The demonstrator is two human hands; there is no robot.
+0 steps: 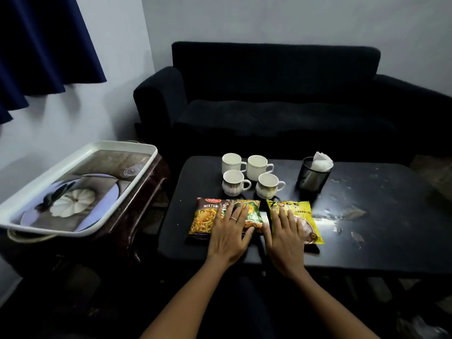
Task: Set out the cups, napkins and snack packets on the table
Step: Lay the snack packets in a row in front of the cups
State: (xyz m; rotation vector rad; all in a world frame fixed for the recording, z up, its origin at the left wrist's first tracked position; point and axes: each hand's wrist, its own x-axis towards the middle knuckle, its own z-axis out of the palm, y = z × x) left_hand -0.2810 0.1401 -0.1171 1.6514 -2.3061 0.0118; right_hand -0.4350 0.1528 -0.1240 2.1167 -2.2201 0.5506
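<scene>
Several white cups (pixel 247 174) stand in two rows on the black table (pixel 381 216). A dark mesh holder (pixel 311 178) with white napkins (pixel 322 162) stands to their right. Three snack packets lie near the front edge: a brown "Mixture" packet (pixel 204 217), a green and yellow packet (pixel 253 212) overlapping it, and a yellow packet (pixel 307 216). My left hand (pixel 231 234) rests flat on the green packet with straight fingers. My right hand (pixel 285 238) lies flat on the yellow packet.
A white tray (pixel 73 187) with a printed picture sits on a dark wooden side table (pixel 137 216) at the left. A dark sofa (pixel 281 99) stands behind the table. Wet or dusty marks (pixel 347 216) spot the table's right half.
</scene>
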